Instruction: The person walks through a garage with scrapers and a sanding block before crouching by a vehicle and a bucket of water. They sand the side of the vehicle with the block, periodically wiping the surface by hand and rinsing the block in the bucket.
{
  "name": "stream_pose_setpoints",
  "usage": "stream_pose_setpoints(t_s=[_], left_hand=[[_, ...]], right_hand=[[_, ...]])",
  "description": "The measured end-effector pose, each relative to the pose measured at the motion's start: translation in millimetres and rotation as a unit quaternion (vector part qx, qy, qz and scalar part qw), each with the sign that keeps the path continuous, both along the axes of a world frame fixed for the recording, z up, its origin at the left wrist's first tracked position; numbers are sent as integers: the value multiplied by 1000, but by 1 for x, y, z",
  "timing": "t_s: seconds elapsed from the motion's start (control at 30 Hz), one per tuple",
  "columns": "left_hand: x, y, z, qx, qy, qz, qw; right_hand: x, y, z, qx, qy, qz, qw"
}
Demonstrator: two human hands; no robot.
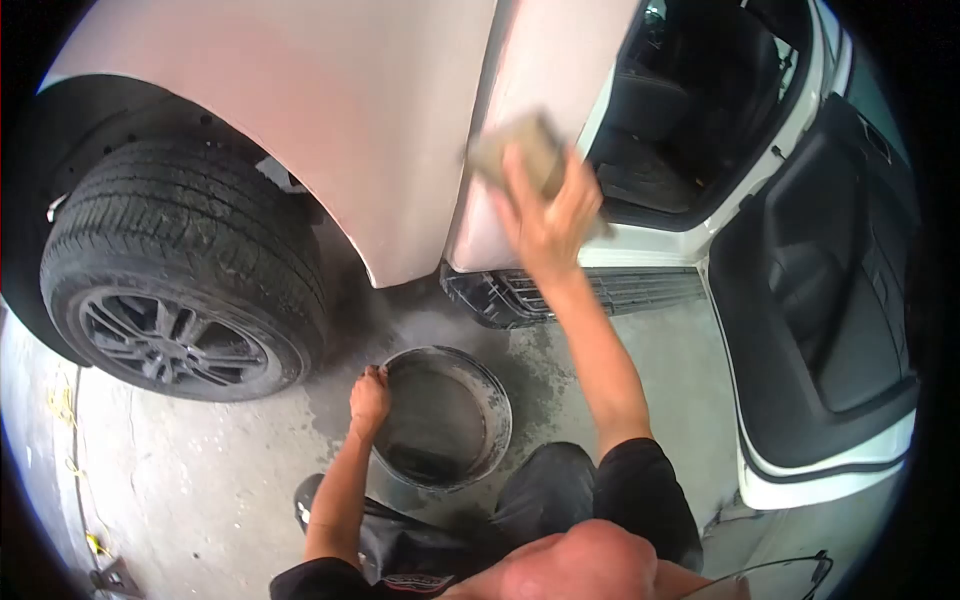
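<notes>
My right hand (555, 215) is wrapped round a tan sanding block (533, 150). The block lies over the pinkish-white body panel (540, 60) beside the door opening. Both hand and block are smeared by motion, so the block's underside and exact contact cannot be made out. Low on the left, my left hand (370, 398) is closed in a fist at the left rim of a round bucket (497, 395). Its fingers seem to grip the rim or handle there. Murky, dark liquid (430, 420) stands in the bucket, which rests on the wet concrete floor between my knees and the vehicle.
A large tyre (180, 220) with a spoked wheel (170, 335) stands to the left under the fender (300, 90). A black running board (610, 290) runs beneath the door opening. The open door (825, 290) juts out at right. A yellow cord (62, 400) lies at far left.
</notes>
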State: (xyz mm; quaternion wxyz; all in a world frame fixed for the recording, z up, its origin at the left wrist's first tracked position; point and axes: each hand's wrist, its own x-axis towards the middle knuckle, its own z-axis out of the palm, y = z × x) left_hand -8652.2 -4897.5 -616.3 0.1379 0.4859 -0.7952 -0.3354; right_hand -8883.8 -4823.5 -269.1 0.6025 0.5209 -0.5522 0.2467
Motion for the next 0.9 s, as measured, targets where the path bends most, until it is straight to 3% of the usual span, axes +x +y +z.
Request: stream_pose_setpoints(t_s=[0.07,0.1,0.17,0.23,0.3,0.37,0.47,0.57,0.67,0.7,0.77,0.83,0.9], left_hand=[[1,-1,1,13,-2,-2,1000],[0,-1,-1,17,2,-3,1000],[4,2,1,23,-3,-8,1000],[2,3,14,29,-5,-4,1000],[-3,0,13,21,-4,-6,1000],[2,1,-1,8,7,-8,1000],[3,-1,8,2,37,-3,999],[7,7,9,23,14,-2,1000],[2,4,12,24,13,4,1000],[2,4,8,24,19,7,1000],[0,4,6,23,30,11,999],[2,3,8,21,32,7,999],[4,5,10,28,28,11,999]], right_hand=[[-17,22,-48,60,5,33,998],[-17,24,-37,62,28,20,997],[-16,14,-4,63,61,-3,996],[-7,-12,67,-14,90,-19,996],[-2,-31,107,-80,116,41,989],[0,-18,74,-61,79,9,995],[-20,17,-17,55,53,-5,997],[-26,24,-19,89,96,-37,991],[9,-14,74,-21,72,-23,997],[13,-26,82,-60,80,2,995],[13,-20,49,-66,29,-19,997],[7,4,-18,33,9,-21,999],[3,17,-43,71,37,-20,997]])
